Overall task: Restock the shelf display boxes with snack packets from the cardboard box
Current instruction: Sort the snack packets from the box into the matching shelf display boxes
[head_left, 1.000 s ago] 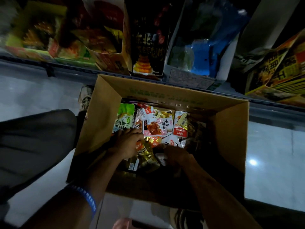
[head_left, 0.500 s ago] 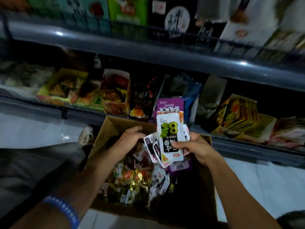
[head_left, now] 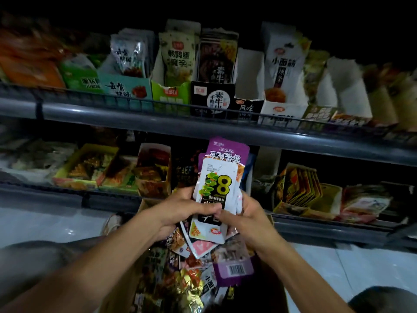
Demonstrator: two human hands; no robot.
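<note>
Packets (head_left: 215,188): a fanned stack pinched from both sides. Left hand (head_left: 180,211) has fingers curled over the stack's left edge, thumb across the front of the white "8" packet (head_left: 214,193). Right hand (head_left: 246,215) has fingers wrapped round the right edge and back, thumb meeting the left one near the stack's middle. Both are clenched on the stack, neither free.

Behind the "8" packet a purple packet (head_left: 225,150) sticks up; more splay out below the grip, not squared.

Stack is held above the carton (head_left: 144,203), in front of the lower shelf's front edge (head_left: 338,227). Carton holds a loose heap of more packets (head_left: 187,281).

Handling, my read: light, thin, floppy film pouches, glossy so they slide on each other. A fan like this will shed from the bottom if grip loosens. Better to square it, then pinch across the middle, thumb front and fingers back. Not fragile, but creases easily.

Upper shelf (head_left: 158,119) has display boxes along its front edge; one white-lined box (head_left: 249,71) looks empty. Can't tell which box matches.
</note>
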